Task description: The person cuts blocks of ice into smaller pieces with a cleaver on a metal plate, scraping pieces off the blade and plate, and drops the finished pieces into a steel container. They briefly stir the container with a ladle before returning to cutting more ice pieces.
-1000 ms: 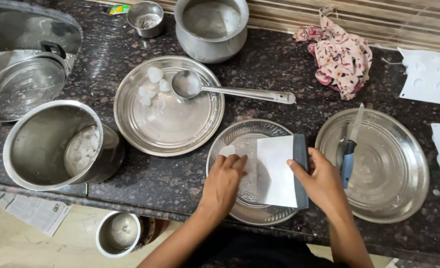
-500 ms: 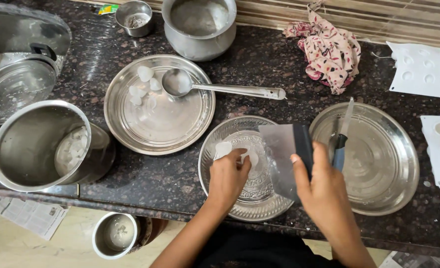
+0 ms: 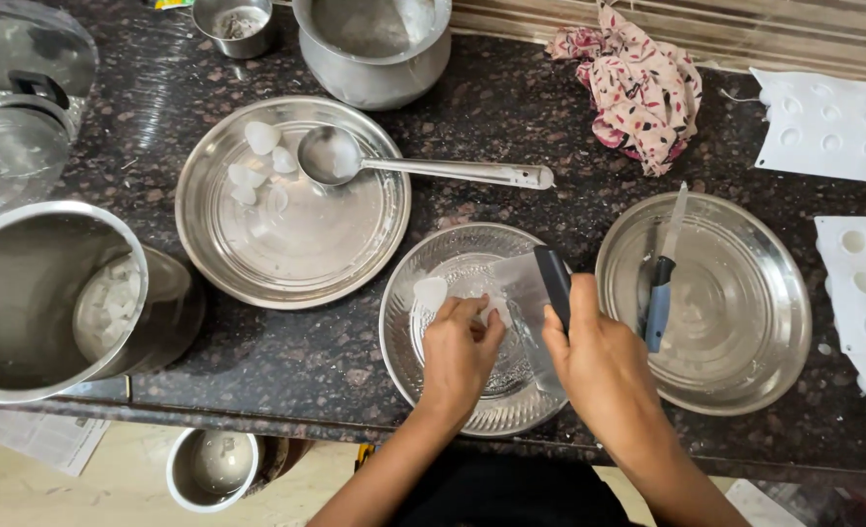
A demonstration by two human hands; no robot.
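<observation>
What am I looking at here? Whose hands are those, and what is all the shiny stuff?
The picture comes from a camera worn on a person's head, looking down, so you see that person's own two hands. No machine is here. The left hand touches small white pieces in a patterned steel plate. The right hand holds a scraper, a flat blade with a dark handle, tilted over the same plate. They work on a dark stone counter. To the right, a steel plate holds a knife with a blue handle. To the left, a bigger plate holds a ladle and more white pieces. There are also steel pots, a flowered cloth and white trays with round dents.
</observation>
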